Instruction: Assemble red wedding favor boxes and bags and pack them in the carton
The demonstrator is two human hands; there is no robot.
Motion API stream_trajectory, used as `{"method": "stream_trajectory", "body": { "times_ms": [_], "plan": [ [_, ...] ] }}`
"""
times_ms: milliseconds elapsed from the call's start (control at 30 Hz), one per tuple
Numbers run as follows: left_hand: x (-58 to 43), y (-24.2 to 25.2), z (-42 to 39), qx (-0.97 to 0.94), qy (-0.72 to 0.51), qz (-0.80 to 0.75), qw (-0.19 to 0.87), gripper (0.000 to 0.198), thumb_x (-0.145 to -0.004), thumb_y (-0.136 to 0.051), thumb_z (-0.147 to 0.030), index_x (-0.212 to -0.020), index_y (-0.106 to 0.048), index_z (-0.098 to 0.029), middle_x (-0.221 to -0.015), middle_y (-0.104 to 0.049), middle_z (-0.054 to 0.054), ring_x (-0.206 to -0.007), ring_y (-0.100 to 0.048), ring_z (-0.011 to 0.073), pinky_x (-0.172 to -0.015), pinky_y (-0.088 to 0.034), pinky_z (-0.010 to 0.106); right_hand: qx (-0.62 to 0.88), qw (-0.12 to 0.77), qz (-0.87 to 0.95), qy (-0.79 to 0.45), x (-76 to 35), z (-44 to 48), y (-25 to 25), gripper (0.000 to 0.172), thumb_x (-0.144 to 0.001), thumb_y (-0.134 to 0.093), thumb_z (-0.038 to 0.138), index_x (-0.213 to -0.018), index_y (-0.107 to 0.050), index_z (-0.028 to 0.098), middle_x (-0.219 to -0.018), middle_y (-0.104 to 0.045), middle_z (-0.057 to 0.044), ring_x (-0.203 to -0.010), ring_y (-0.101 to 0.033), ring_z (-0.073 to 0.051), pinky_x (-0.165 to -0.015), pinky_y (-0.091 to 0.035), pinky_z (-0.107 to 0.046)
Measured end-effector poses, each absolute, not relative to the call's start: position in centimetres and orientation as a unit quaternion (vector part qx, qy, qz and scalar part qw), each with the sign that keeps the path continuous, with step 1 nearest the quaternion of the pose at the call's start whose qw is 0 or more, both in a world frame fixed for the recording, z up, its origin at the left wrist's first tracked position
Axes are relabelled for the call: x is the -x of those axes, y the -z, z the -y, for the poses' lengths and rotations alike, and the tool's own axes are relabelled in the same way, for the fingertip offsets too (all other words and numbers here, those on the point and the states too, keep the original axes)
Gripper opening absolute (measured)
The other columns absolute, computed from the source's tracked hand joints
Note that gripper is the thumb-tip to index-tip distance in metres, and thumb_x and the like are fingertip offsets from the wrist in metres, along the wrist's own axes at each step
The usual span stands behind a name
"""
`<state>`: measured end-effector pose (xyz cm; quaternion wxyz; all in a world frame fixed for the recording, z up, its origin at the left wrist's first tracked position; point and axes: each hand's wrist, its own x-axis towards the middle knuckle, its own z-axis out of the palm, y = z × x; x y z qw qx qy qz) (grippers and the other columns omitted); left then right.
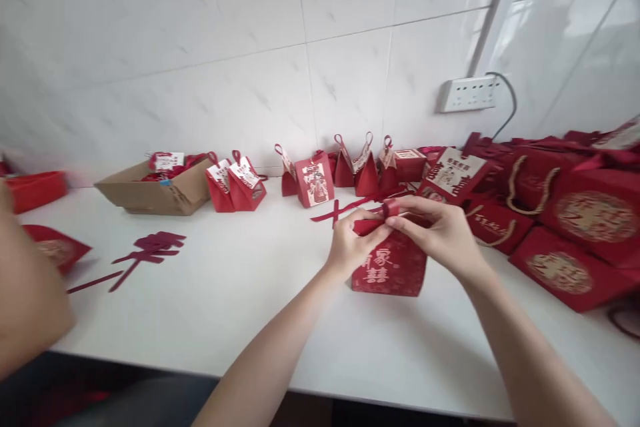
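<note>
A red gift box (385, 273) with pale printed characters stands upright on the white table in front of me. At its top edge a dark red ribbon (391, 208) forms a small loop. My left hand (356, 240) pinches the ribbon and the box top from the left. From the right, my right hand (440, 230) pinches the same ribbon, its fingertips meeting the left ones at the loop. Loose red ribbon strips (345, 209) lie on the table just behind the box.
Finished-looking small red boxes (316, 180) line the wall. A cardboard box (155, 193) of red items sits at back left, with ribbon strips (153, 250) before it. Red bags and boxes (565, 213) pile up at right. Another person's arm (30, 293) enters at left.
</note>
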<state>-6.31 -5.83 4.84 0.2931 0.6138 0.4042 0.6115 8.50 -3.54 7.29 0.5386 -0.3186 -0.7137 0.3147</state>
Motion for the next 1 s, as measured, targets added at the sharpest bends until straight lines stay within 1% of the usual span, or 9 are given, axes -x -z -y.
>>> {"method": "stream_trajectory", "body": {
  "times_ms": [67, 133, 233, 367, 467, 600, 667, 800, 1000],
  "plan": [
    [6.4, -4.9, 5.7, -0.627, -0.602, -0.409, 0.277, 0.015, -0.071, -0.069, -0.031, -0.074, -0.067, -0.017, -0.080, -0.070, 0.005, -0.081, -0.066, 0.0197, -0.077, -0.051, 0.032, 0.328, 0.550, 0.705, -0.305, -8.2, 3.6, -7.3, 0.018, -0.070, -0.070, 0.034, -0.081, -0.071, 0.019, -0.077, -0.072, -0.003, -0.068, -0.068, -0.018, -0.064, -0.056, -0.029],
    [6.5, -5.0, 5.7, -0.636, -0.599, -0.408, 0.266, 0.014, -0.072, -0.069, -0.030, -0.074, -0.067, -0.017, -0.080, -0.070, 0.005, -0.080, -0.065, 0.0187, -0.077, -0.050, 0.030, 0.337, 0.571, 0.683, -0.308, -7.8, 3.8, -7.3, 0.016, -0.070, -0.070, 0.033, -0.076, -0.070, 0.018, -0.072, -0.071, -0.003, -0.063, -0.066, -0.016, -0.059, -0.054, -0.027],
    [6.6, -5.1, 5.7, -0.639, -0.604, -0.397, 0.263, 0.012, -0.072, -0.068, -0.028, -0.077, -0.068, -0.017, -0.082, -0.071, 0.004, -0.082, -0.065, 0.0180, -0.078, -0.050, 0.029, 0.352, 0.588, 0.652, -0.324, -7.0, 4.2, -7.4, 0.017, -0.069, -0.070, 0.034, -0.073, -0.069, 0.018, -0.071, -0.070, -0.003, -0.063, -0.065, -0.016, -0.057, -0.052, -0.027],
    [6.7, -5.0, 5.5, -0.639, -0.602, -0.403, 0.259, 0.012, -0.074, -0.067, -0.029, -0.078, -0.068, -0.018, -0.084, -0.071, 0.004, -0.082, -0.065, 0.0181, -0.078, -0.051, 0.029, 0.365, 0.591, 0.618, -0.367, -6.8, 4.0, -7.6, 0.020, -0.066, -0.073, 0.037, -0.070, -0.069, 0.018, -0.071, -0.071, -0.004, -0.063, -0.064, -0.017, -0.059, -0.051, -0.029],
    [6.7, -4.9, 5.4, -0.631, -0.606, -0.418, 0.244, 0.016, -0.074, -0.065, -0.033, -0.078, -0.068, -0.018, -0.082, -0.071, 0.004, -0.080, -0.065, 0.0191, -0.077, -0.052, 0.031, 0.351, 0.557, 0.635, -0.403, -7.7, 3.6, -7.9, 0.023, -0.065, -0.073, 0.039, -0.076, -0.070, 0.018, -0.073, -0.071, -0.004, -0.069, -0.065, -0.018, -0.063, -0.052, -0.030],
    [6.7, -5.0, 5.4, -0.632, -0.602, -0.428, 0.235, 0.017, -0.073, -0.065, -0.034, -0.073, -0.067, -0.017, -0.081, -0.070, 0.005, -0.079, -0.065, 0.0193, -0.077, -0.051, 0.031, 0.306, 0.471, 0.706, -0.431, -9.4, 3.0, -8.2, 0.025, -0.072, -0.069, 0.036, -0.090, -0.070, 0.019, -0.085, -0.071, -0.004, -0.080, -0.065, -0.017, -0.072, -0.051, -0.029],
    [6.7, -5.0, 5.5, -0.631, -0.600, -0.429, 0.240, 0.018, -0.073, -0.065, -0.035, -0.072, -0.066, -0.017, -0.079, -0.070, 0.005, -0.078, -0.065, 0.0192, -0.075, -0.051, 0.030, 0.300, 0.445, 0.731, -0.422, -9.9, 2.8, -8.3, 0.021, -0.071, -0.069, 0.031, -0.087, -0.069, 0.018, -0.086, -0.071, -0.004, -0.080, -0.064, -0.016, -0.072, -0.050, -0.028],
    [6.6, -5.1, 5.7, -0.622, -0.604, -0.434, 0.244, 0.018, -0.074, -0.065, -0.036, -0.076, -0.066, -0.018, -0.079, -0.070, 0.004, -0.078, -0.065, 0.0185, -0.074, -0.051, 0.029, 0.296, 0.428, 0.761, -0.387, -9.8, 2.8, -8.2, 0.010, -0.074, -0.064, 0.024, -0.079, -0.067, 0.017, -0.082, -0.069, -0.002, -0.078, -0.063, -0.015, -0.070, -0.049, -0.026],
    [6.5, -5.2, 5.8, -0.633, -0.602, -0.432, 0.226, 0.016, -0.075, -0.064, -0.033, -0.078, -0.067, -0.018, -0.082, -0.070, 0.003, -0.081, -0.065, 0.0181, -0.077, -0.051, 0.028, 0.303, 0.423, 0.790, -0.324, -9.7, 2.8, -8.0, 0.007, -0.075, -0.061, 0.024, -0.075, -0.064, 0.017, -0.079, -0.068, -0.001, -0.074, -0.061, -0.015, -0.068, -0.047, -0.025]
  ]
}}
